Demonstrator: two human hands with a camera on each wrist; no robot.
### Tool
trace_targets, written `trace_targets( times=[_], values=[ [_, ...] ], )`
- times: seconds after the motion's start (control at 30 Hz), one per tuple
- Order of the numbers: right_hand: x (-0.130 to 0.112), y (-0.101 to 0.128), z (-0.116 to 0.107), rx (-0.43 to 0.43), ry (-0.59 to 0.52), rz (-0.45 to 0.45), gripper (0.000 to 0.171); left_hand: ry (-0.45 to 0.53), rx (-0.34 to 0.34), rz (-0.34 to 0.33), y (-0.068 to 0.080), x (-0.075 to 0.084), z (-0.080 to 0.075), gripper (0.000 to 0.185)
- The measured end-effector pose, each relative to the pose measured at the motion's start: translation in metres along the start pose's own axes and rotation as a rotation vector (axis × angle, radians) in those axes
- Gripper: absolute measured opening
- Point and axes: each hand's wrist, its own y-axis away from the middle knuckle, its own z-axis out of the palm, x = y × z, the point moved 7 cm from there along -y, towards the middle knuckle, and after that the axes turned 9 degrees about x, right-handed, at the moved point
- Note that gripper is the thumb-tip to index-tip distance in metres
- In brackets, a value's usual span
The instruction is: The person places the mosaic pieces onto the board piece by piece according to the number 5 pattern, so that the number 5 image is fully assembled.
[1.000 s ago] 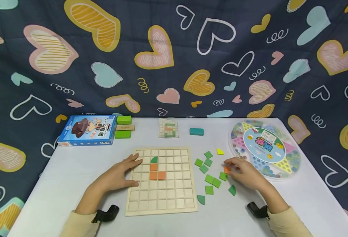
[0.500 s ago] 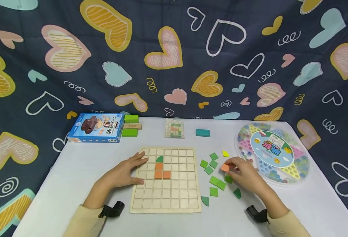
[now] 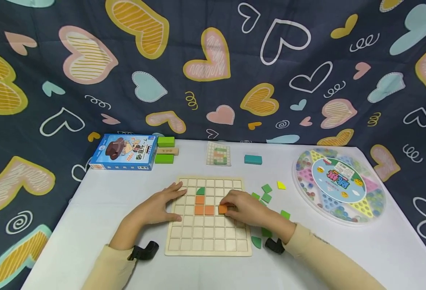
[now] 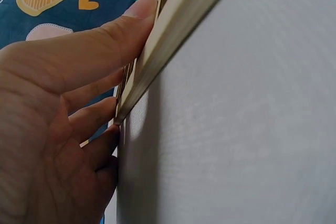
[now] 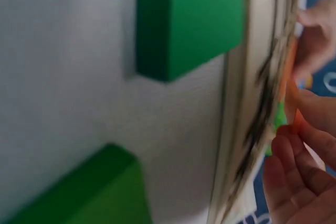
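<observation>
Right hand (image 3: 247,209): pinches orange tile (image 3: 222,209) over the wooden grid board (image 3: 208,244), right of the placed orange tiles (image 3: 204,210).
Left hand (image 3: 159,207): flat, fingers straight, steadying the board's left edge.
Risk: tile may catch a cell ridge and sit tilted; a sleeve could nudge the loose green tiles (image 3: 266,188) nearby.

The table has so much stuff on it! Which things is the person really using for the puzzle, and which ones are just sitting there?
Being used:
wooden grid board, steadied by the left hand
orange tile, pinched by the right hand
orange tiles and green piece already on the board
loose green tiles
pattern card

Just lying about:
blue game box
marble game tray
teal block
</observation>
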Motion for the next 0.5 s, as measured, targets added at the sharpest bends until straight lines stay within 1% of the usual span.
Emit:
trace_targets(
  times=[0.13,0.2,0.3,0.4,0.43,0.5],
  values=[
    [-0.003,-0.009,0.009,-0.037,0.061,-0.026,0.022,0.001,0.004,-0.001,-0.001,0.001,0.0,0.085],
    [-0.003,-0.01,0.01,-0.048,0.057,-0.023,0.024,-0.001,0.007,-0.001,-0.002,0.002,0.0,0.085],
    [-0.002,-0.009,0.009,-0.055,0.015,-0.011,0.029,-0.007,0.01,0.0,-0.002,0.001,0.0,0.085],
    [0.005,-0.006,0.001,-0.027,-0.047,0.001,0.034,-0.007,0.009,0.0,-0.001,0.001,0.0,0.085],
    [0.009,-0.004,-0.004,-0.004,-0.07,0.008,0.035,-0.007,0.007,0.001,0.0,0.0,0.0,0.085],
    [0.024,0.0,-0.017,0.061,-0.099,0.049,0.035,-0.009,0.006,0.001,0.0,0.0,0.0,0.084]
  ],
)
